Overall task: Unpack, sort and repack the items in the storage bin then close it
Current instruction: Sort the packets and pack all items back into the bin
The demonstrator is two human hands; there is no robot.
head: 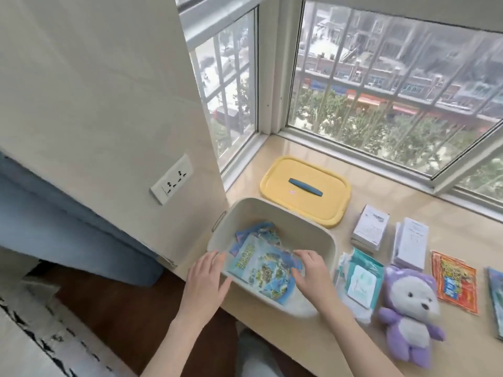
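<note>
Storage bin of cream plastic (299,227) sat lidless on the beige sill (381,194), its yellow lid with a blue handle (285,183) behind it — closing not yet done. A purple plush toy (411,317), white booklet stacks (370,229) and a teal wipes pack (359,281) lay sorted alongside. The right hand (307,268) gripped a blue illustrated packet (265,270) inside the bin; the left hand (206,276), fingers straight, flanked it — repacking looked barely begun.

i get a single view, from a wide-angle camera on the person's head. it faces forward and tilts down over the window ledge (394,210), close above the storage bin (272,213), with the window (381,91) across the top right.
</note>
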